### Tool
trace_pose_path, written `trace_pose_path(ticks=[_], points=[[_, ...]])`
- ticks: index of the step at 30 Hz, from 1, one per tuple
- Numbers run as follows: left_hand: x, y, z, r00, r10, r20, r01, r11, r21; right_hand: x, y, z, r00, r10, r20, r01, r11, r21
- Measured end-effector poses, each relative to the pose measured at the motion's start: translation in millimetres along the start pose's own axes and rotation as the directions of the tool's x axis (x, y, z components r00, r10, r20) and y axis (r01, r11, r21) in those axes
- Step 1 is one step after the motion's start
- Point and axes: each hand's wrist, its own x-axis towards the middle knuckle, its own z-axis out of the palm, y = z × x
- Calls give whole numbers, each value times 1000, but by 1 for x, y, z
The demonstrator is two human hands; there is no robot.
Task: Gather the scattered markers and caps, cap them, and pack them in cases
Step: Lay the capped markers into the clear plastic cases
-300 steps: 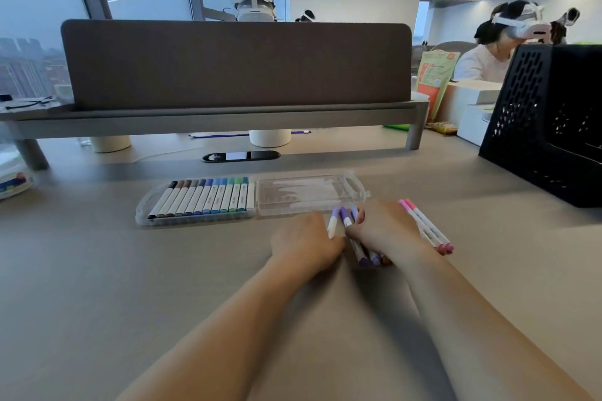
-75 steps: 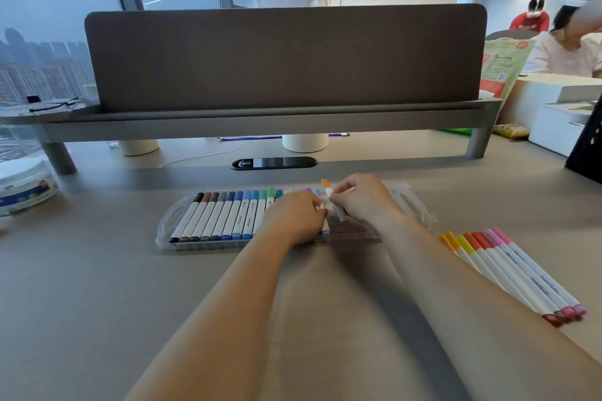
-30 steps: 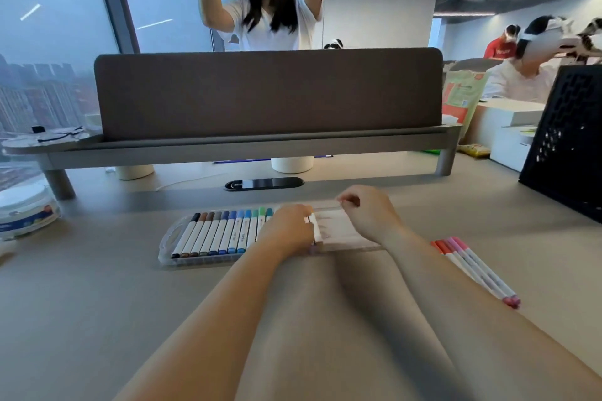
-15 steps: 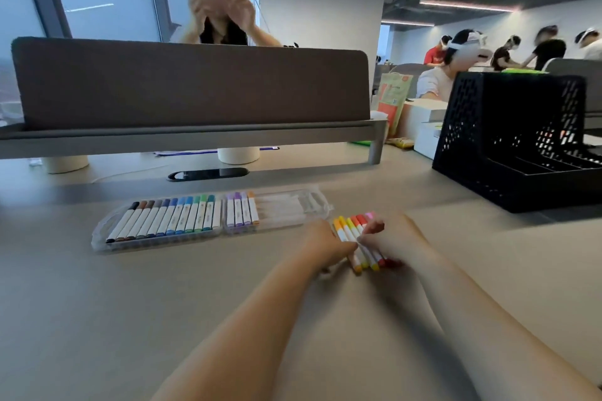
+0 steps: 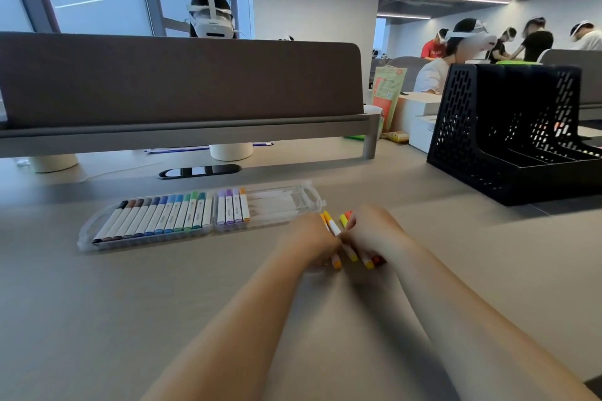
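Both hands, left and right, clenched around slim yellow-and-orange-capped white markers, clear plastic hinged case just beside, smooth beige tabletop.

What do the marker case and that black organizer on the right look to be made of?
Marker case: clear glossy plastic, apparently; the desk shows through it. Black organizer: matte, perforated walls, likely plastic or metal mesh; cannot tell which.

The left hand and right hand are covering the middles of the loose markers between them, leaving only tips showing; their number is staying unclear, as is each grip.
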Motion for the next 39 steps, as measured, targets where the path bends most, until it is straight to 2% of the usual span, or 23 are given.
trace_pose_path(ticks=[3,8,14,16,19,24,28,35,39], points=[[0,1,-4,1000,15,28,-17,997,72,3,-7,-2,1000,15,2,-15,997,-71],[-6,-7,-11,997,24,-77,-11,986,164,7,-9,4,997,18,-73,-25,994,-102],[-10,-20,-22,974,84,-208,-7,938,347,7,-10,2,989,61,-131,-56,998,42],[-10,-24,-29,974,85,-210,-9,941,339,10,-13,-2,986,66,-154,-43,987,153],[-4,-37,-45,976,43,-211,6,974,228,19,-21,-3,986,4,-164,52,942,333],[19,-66,-82,910,-24,-413,76,991,108,50,-50,20,983,-69,-172,145,866,479],[44,-83,-94,874,-61,-482,127,986,105,83,-78,39,981,-80,-178,169,805,569],[74,-90,-99,849,-73,-524,209,956,205,116,-109,49,986,-102,-135,159,833,530],[78,-91,-93,870,-30,-492,195,938,287,118,-111,53,987,-135,-84,158,881,446]])
